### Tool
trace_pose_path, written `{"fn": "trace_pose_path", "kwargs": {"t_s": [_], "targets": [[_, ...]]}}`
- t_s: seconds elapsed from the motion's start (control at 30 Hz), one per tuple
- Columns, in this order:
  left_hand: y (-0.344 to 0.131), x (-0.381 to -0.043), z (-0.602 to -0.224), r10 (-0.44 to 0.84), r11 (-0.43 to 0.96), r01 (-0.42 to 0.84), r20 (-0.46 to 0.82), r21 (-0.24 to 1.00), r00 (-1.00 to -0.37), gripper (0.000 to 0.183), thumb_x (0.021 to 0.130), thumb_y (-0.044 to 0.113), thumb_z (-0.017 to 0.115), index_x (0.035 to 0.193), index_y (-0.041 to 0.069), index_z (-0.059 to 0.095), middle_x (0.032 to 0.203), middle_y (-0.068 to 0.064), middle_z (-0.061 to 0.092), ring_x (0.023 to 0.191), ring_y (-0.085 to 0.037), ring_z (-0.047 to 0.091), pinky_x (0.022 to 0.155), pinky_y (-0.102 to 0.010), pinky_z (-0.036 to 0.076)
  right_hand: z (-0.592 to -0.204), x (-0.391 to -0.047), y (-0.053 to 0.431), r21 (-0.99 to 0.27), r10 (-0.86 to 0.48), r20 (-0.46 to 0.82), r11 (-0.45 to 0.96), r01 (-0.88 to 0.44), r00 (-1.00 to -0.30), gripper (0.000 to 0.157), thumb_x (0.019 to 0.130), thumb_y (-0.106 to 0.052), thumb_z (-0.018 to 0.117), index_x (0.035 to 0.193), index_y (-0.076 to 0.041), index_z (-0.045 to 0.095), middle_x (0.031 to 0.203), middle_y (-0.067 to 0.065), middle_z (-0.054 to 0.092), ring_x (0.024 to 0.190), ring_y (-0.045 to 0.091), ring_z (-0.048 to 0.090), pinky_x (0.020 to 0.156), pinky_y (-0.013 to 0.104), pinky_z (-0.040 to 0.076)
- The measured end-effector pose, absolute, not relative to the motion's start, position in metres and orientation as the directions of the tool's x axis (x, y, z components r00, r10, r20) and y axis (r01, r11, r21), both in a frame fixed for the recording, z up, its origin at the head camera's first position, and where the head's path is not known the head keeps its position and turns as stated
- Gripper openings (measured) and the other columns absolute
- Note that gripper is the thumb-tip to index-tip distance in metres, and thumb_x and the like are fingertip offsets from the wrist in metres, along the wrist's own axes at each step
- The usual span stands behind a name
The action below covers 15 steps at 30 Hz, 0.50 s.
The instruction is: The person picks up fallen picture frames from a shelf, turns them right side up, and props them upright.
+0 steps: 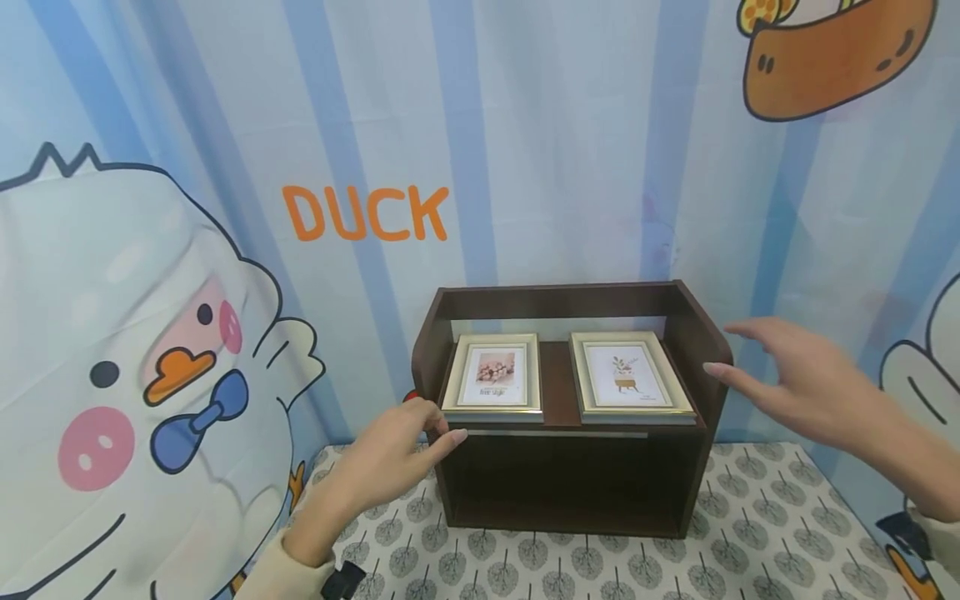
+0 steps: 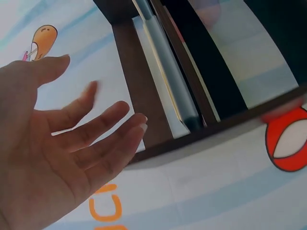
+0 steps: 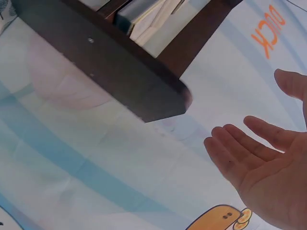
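A dark brown wooden shelf (image 1: 555, 302) stands on the patterned cloth. On its upper board lie two cream-framed pictures: the left picture frame (image 1: 495, 375) shows pink flowers, the right picture frame (image 1: 628, 373) a potted plant. My left hand (image 1: 382, 454) is beside the shelf's left side in the head view, its fingers loosely bent and holding nothing. Off the shelf's right side is my right hand (image 1: 810, 383), thumb and fingers spread apart, also holding nothing. In the wrist views, the left palm (image 2: 62, 143) and right palm (image 3: 268, 172) are both bare, apart from the shelf.
A white cloth (image 1: 772, 517) printed with grey trees covers the surface under the shelf. Behind hangs a blue-striped curtain (image 1: 555, 150) with a large duck drawing on the left. The shelf's lower compartment (image 1: 555, 479) is dark inside.
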<state>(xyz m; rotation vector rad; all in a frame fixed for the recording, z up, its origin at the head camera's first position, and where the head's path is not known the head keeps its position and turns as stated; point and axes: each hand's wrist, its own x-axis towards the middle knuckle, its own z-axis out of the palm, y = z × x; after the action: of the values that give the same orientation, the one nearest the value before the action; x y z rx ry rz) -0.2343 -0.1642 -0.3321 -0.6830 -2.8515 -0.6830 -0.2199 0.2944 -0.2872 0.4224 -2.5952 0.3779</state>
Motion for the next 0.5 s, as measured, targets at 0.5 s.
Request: {"fn": "trace_pose_path", "kwargs": {"t_s": [0.5], "targets": [[-0.109,-0.260,-0.334,0.541,0.712,0.577,0.210,0.401,-0.814,0.065,0.106,0.046,0.059,0.158,0.008,0.047,0.158,-0.015,0.054,0.145,-0.034,0.055,0.119,-0.054,0.047,-0.276,-0.252,0.258,-0.386,-0.265,0.343,0.835,-0.393,-0.901,0.089,0.104,-0.044,0.064,0.164,0.005,0.021,0.161,0.035,0.037,0.133,0.052,0.057,0.104,0.067,0.050]]}}
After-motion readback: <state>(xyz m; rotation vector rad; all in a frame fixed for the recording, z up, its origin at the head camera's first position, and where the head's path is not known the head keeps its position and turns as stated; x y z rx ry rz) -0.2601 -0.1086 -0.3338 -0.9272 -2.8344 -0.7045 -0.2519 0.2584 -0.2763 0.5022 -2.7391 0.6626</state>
